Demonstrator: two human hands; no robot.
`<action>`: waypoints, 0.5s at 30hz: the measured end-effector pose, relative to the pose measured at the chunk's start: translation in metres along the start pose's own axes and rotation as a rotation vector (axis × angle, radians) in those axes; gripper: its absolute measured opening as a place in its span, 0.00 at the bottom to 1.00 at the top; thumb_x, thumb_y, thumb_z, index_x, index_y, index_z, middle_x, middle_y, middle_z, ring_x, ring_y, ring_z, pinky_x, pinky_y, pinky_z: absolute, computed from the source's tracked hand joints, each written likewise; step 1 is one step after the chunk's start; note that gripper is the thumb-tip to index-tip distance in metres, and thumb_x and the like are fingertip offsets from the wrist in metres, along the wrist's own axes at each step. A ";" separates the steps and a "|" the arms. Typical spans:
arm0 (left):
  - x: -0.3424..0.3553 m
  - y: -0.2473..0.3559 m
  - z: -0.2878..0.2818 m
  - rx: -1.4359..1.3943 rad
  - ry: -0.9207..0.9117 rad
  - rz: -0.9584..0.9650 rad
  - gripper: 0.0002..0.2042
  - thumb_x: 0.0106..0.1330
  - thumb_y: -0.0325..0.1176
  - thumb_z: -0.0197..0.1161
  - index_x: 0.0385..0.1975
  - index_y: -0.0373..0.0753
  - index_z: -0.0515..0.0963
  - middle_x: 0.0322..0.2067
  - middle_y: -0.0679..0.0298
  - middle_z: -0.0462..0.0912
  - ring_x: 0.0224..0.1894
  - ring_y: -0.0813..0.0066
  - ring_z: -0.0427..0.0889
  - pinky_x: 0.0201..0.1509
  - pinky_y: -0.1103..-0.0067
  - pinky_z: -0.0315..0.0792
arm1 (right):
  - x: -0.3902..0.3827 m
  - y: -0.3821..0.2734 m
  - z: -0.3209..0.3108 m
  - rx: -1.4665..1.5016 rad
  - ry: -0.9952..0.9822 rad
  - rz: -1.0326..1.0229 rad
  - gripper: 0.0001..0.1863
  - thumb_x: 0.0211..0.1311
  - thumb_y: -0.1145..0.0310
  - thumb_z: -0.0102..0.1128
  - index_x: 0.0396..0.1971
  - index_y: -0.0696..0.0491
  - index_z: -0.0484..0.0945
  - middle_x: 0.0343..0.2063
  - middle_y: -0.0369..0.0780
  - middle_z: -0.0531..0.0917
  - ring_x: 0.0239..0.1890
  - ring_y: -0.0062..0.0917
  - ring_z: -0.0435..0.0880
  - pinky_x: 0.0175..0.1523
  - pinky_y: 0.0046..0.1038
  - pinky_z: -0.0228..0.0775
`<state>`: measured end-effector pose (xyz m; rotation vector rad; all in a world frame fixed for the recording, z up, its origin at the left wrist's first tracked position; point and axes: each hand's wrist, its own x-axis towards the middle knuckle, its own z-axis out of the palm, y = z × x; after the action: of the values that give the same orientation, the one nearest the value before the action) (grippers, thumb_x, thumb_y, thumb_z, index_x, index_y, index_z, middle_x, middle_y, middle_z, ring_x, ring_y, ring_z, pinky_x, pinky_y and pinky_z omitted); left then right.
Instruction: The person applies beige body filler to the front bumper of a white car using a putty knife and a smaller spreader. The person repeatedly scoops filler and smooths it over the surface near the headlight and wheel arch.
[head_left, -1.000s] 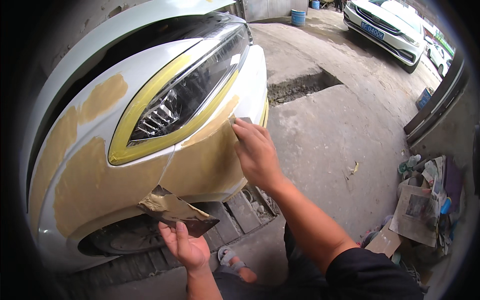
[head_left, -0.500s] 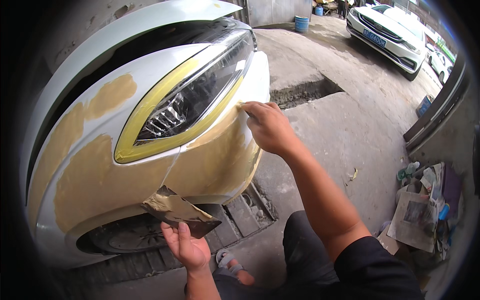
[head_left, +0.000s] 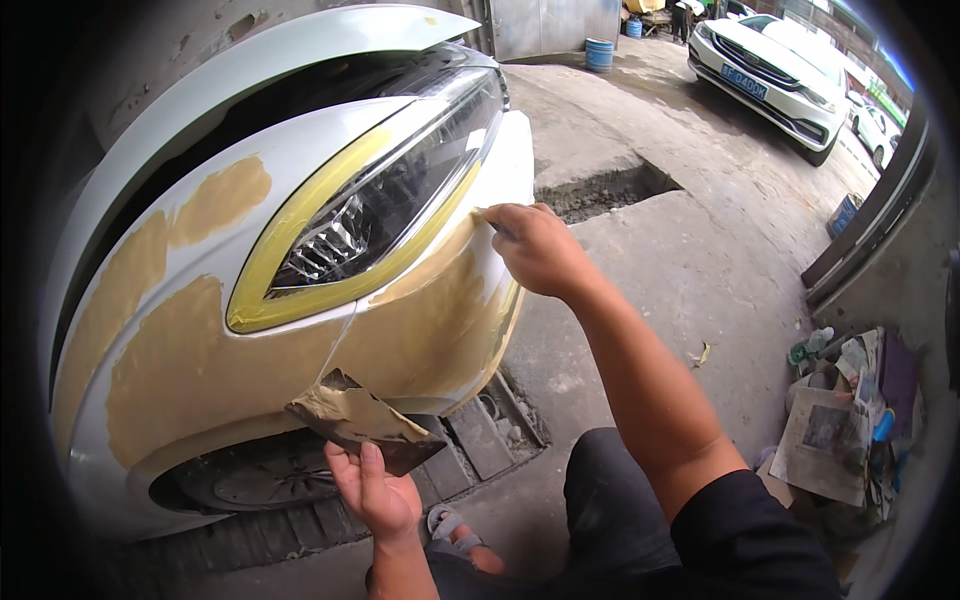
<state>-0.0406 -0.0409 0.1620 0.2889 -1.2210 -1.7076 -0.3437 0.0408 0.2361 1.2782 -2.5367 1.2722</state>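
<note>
My left hand [head_left: 378,492] grips the edge of a dark flat putty board [head_left: 365,422], with tan putty [head_left: 350,408] spread over its top. It is held low in front of the car's wheel arch. My right hand [head_left: 538,248] is closed around a putty scraper [head_left: 503,230], mostly hidden by the fingers. Its putty-smeared tip meets the white bumper [head_left: 512,165] at the upper edge of a tan filler patch [head_left: 430,310]. Yellow masking tape [head_left: 250,290] frames the headlight [head_left: 350,225] just left of that hand.
The raised hood [head_left: 250,60] arches over the fender. Below lies a floor grate [head_left: 475,445], and beyond the bumper a broken pit [head_left: 610,190]. Papers and rubbish [head_left: 830,430] are heaped at right. A white car [head_left: 770,75] and a blue bucket [head_left: 599,55] stand farther back.
The view has shifted slightly, so the car sits a little farther left. Both hands keep their holds, and the scraper stays at the upper edge of the filler.
</note>
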 end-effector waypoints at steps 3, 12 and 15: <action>0.000 0.000 -0.001 0.020 0.007 -0.003 0.18 0.77 0.26 0.53 0.64 0.33 0.67 0.60 0.55 0.78 0.62 0.66 0.76 0.72 0.66 0.66 | -0.007 -0.004 0.010 0.004 -0.073 -0.019 0.20 0.66 0.75 0.55 0.57 0.56 0.82 0.56 0.46 0.86 0.62 0.44 0.78 0.67 0.40 0.70; 0.002 -0.005 0.014 -0.094 -0.026 -0.094 0.16 0.78 0.26 0.54 0.63 0.37 0.69 0.61 0.57 0.78 0.63 0.66 0.76 0.72 0.64 0.67 | -0.103 -0.025 0.000 0.641 -0.099 -0.309 0.21 0.67 0.79 0.62 0.59 0.57 0.81 0.61 0.45 0.84 0.64 0.38 0.79 0.68 0.38 0.69; -0.003 -0.005 0.018 -0.115 -0.018 -0.135 0.16 0.78 0.26 0.53 0.63 0.38 0.69 0.61 0.59 0.78 0.64 0.66 0.76 0.73 0.62 0.67 | -0.140 -0.027 0.017 1.032 -0.421 -0.405 0.22 0.63 0.80 0.66 0.58 0.56 0.83 0.60 0.44 0.84 0.63 0.41 0.80 0.69 0.39 0.69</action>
<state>-0.0532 -0.0277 0.1654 0.2929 -1.1327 -1.8932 -0.2275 0.1120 0.1918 2.2401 -1.5401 2.4964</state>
